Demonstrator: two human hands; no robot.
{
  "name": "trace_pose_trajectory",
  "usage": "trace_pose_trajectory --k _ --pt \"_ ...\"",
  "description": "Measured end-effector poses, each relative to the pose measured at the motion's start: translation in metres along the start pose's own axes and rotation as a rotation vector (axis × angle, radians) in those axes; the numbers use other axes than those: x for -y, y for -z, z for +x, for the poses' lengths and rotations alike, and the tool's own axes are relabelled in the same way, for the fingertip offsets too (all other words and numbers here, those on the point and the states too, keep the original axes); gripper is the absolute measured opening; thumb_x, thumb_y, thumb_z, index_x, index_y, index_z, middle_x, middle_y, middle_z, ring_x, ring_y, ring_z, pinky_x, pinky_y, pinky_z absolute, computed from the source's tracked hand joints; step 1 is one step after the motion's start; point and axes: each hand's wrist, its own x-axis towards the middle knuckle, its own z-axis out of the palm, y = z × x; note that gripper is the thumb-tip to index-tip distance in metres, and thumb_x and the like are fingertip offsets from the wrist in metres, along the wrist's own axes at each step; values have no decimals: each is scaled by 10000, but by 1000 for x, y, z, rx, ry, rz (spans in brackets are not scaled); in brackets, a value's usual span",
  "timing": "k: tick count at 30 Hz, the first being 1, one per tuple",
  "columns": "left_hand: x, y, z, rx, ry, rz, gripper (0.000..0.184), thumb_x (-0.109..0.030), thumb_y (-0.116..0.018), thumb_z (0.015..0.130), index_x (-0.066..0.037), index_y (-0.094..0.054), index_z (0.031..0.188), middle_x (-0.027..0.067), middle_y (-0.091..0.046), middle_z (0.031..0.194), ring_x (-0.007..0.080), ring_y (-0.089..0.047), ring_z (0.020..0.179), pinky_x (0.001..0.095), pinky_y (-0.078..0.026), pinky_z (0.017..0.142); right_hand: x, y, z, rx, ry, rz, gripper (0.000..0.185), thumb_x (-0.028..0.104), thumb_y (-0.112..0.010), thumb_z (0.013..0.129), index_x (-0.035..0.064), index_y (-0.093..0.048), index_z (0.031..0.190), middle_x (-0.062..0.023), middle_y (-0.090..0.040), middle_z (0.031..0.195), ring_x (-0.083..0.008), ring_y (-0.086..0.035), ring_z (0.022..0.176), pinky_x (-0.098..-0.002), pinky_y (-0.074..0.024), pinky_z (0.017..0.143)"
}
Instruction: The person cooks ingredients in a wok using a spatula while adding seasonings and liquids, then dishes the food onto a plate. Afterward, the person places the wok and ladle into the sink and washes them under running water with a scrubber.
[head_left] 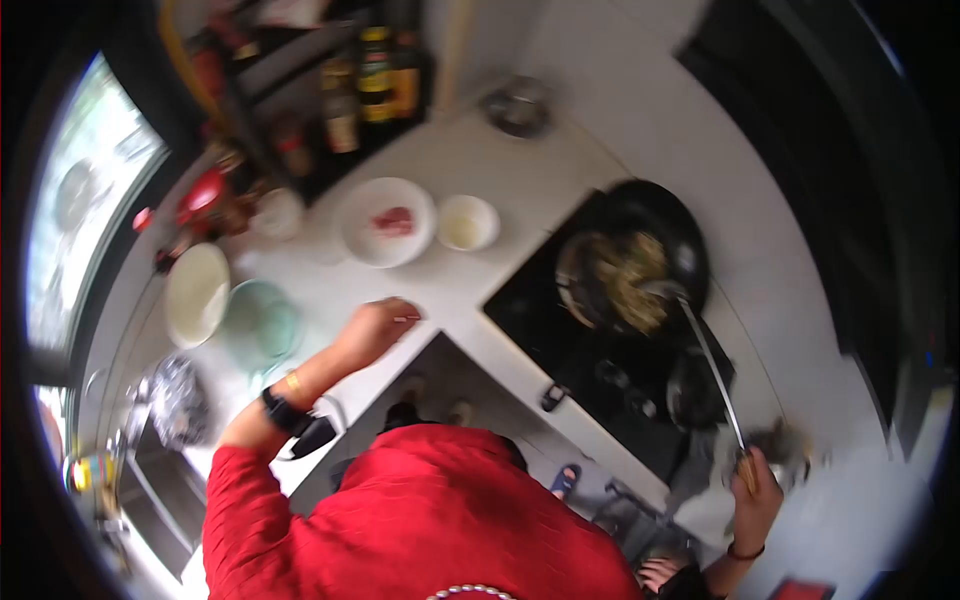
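My right hand (757, 492) is wrapped round the wooden handle of a long metal spatula (708, 350). Its head rests among shredded, yellowish-green food (632, 280) in a black wok (685, 235). The wok stands on a black cooktop (525, 290). My left hand (375, 332) hovers over the counter edge, fingers curled together; whether anything is in them is hidden. Nearest to that hand are a white bowl (360, 245) with a little red food in it and a small white bowl (469, 222) with pale contents.
Left on the counter stand a pale green basin (262, 325), a cream bowl (197, 295) and a silvery wrapped bundle (178, 402) beside the sink (160, 490). Bottles (375, 80) fill a dark rack behind. A metal lid-like object (517, 106) lies in the back corner.
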Motion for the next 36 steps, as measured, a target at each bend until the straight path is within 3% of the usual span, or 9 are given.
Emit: trace_pose_trajectory --k 3,11,16,19,22,25,26,33,36 --pt "2 -10 2 4 59 -156 137 -33 -534 808 6 -595 924 100 -589 785 159 -592 683 287 -484 590 -3 1 -6 71 -13 -53 395 73 -624 692 40 -572 1082 -174 -617 852 -263 -613 770 -301 -460 694" --pt "-38 -34 -4 95 -19 -39 148 -74 -535 817 -1 -601 928 100 -600 761 158 -590 606 272 -474 581 -48 -41 8 -127 -46 156 393 73 -627 694 20 -564 1078 -149 -630 851 -194 -616 738 -281 -460 691" --pt "-33 -56 -24 163 81 -81 163 -77 -527 822 -10 -593 955 71 -601 758 147 -586 621 258 -483 591 -51 -34 1 285 -285 622 397 98 -621 746 43 -551 1132 23 -543 681 -19 -407 486 -182 -318 420" --pt "-48 -64 -27 164 92 -113 159 -72 -522 822 -8 -592 949 74 -597 752 142 -585 630 256 -481 584 -48 -80 21 320 -247 738 392 59 -576 783 32 -517 1169 16 -485 638 -13 -365 450 -157 -263 381" --pt "-58 -64 -30 146 98 -76 158 -65 -518 823 -10 -592 951 72 -592 749 137 -584 639 252 -481 584 -60 -96 33 154 -195 636 377 90 -576 786 32 -528 1156 -3 -536 668 -38 -435 488 -184 -348 422" --pt "-50 -66 -38 132 148 -83 159 -63 -518 822 -13 -594 953 70 -590 745 135 -582 641 251 -483 588 -77 -113 53 -199 96 332 370 112 -620 743 64 -565 1106 -139 -616 716 -242 -602 614 -295 -456 565" --pt "-50 -70 -42 138 154 -91 157 -66 -513 829 -7 -593 951 64 -589 735 122 -575 638 248 -478 585 -73 -115 60 -206 68 266 380 123 -630 732 57 -555 1099 -210 -606 840 -359 -598 784 -364 -472 680" --pt "-48 -83 -70 101 270 -150 165 -77 -501 845 9 -591 955 47 -578 708 99 -556 638 244 -470 587 -86 -167 55 -267 248 135 405 133 -621 738 93 -522 1129 -185 -595 914 -355 -581 822 -404 -471 705" --pt "-44 -89 -81 58 270 -145 156 -80 -511 833 -6 -592 943 70 -590 726 122 -579 642 253 -481 583 -71 -190 53 -234 204 -39 545 158 -599 756 121 -378 1253 -173 -539 890 -371 -566 734 -436 -468 629"
